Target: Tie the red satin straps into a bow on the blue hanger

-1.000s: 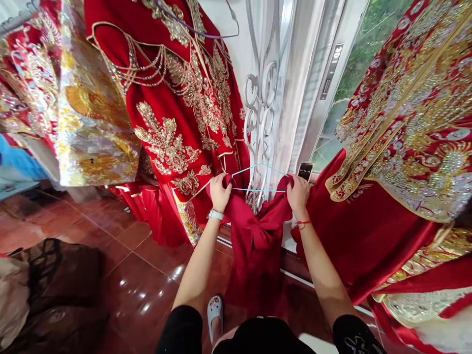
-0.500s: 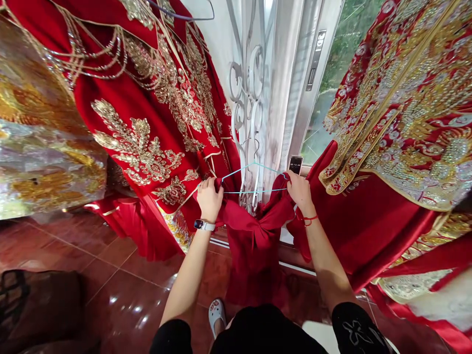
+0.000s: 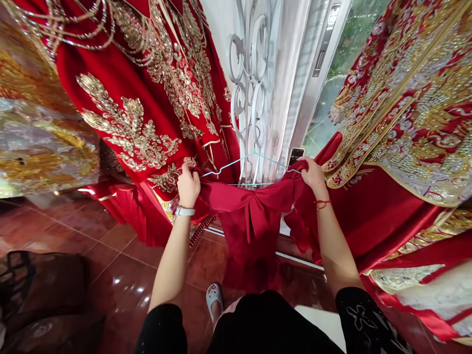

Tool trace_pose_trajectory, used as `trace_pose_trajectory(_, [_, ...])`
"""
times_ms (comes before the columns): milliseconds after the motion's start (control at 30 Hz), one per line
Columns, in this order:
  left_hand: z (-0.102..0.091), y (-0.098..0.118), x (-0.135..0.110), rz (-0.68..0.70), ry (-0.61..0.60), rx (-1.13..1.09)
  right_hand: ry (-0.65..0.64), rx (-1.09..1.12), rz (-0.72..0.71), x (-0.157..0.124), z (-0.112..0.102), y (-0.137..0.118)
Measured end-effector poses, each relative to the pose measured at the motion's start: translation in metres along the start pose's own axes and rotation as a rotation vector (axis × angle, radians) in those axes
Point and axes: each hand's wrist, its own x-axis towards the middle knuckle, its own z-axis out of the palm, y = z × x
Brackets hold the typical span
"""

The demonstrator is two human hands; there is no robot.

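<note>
A dark red dress (image 3: 250, 216) with a knotted bow at its chest hangs in front of me, stretched between my two hands. My left hand (image 3: 189, 187) is closed on its left shoulder, and my right hand (image 3: 312, 173) grips the right shoulder. A thin light-blue hanger (image 3: 236, 161) runs inside the dress top, its ends reaching toward both hands. The hook of the hanger points up in front of the white scrollwork; whether it is hooked on anything I cannot tell.
Red garments with gold beading (image 3: 132, 128) hang on the left, and a heavily embroidered jacket (image 3: 398, 113) on the right. White metal scrollwork (image 3: 249, 83) stands ahead. A phone (image 3: 296, 155) leans by the window frame. Dark bags (image 3: 51, 285) lie on the tiled floor (image 3: 125, 275).
My hands have moved apart, the left one outward to the left and the right one to the right. The dress's neckline is now pulled wide and straighter along the hanger.
</note>
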Motion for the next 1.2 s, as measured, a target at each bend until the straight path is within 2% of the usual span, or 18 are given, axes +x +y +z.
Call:
trace_pose_trajectory(100, [0.011, -0.022, -0.008, -0.084, 0.137, -0.263, 0.080, 0.198, 0.009, -0.003, 0.017, 0.025])
trace_pose_trajectory(200, [0.025, -0.039, -0.031, -0.094, 0.149, -0.321, 0.080, 0.360, 0.094, -0.019, 0.040, 0.042])
trace_pose_trajectory(267, [0.035, -0.048, -0.049, -0.067, 0.078, -0.306, 0.045, 0.423, 0.181, -0.037, 0.054, 0.047])
trace_pose_trajectory(367, [0.044, -0.056, -0.073, -0.007, -0.098, -0.213, 0.028, 0.420, 0.255, -0.066, 0.072, 0.051])
trace_pose_trajectory(467, [0.047, -0.060, -0.088, 0.001, -0.242, -0.038, 0.035, 0.378, 0.219, -0.085, 0.080, 0.051])
trace_pose_trajectory(600, [0.044, -0.059, -0.097, 0.023, -0.378, 0.216, 0.010, 0.319, 0.114, -0.095, 0.082, 0.048])
trace_pose_trajectory(700, [0.042, -0.057, -0.104, 0.042, -0.410, 0.323, -0.030, 0.276, 0.069, -0.097, 0.082, 0.046])
trace_pose_trajectory(800, [0.047, -0.060, -0.109, 0.090, -0.309, 0.291, -0.065, 0.258, 0.039, -0.099, 0.082, 0.043])
trace_pose_trajectory(867, [0.053, -0.065, -0.108, 0.114, -0.243, 0.154, -0.079, 0.261, 0.028, -0.099, 0.082, 0.042])
trace_pose_trajectory(933, [0.061, -0.072, -0.105, 0.050, -0.266, -0.101, -0.081, 0.263, 0.027, -0.100, 0.082, 0.040])
trace_pose_trajectory(1100, [0.074, -0.087, -0.103, -0.418, -0.620, -0.868, -0.071, 0.275, 0.026, -0.103, 0.077, 0.037])
trace_pose_trajectory(1200, [0.077, -0.089, -0.115, -0.585, -0.695, -1.166, -0.073, 0.286, 0.042, -0.104, 0.074, 0.035])
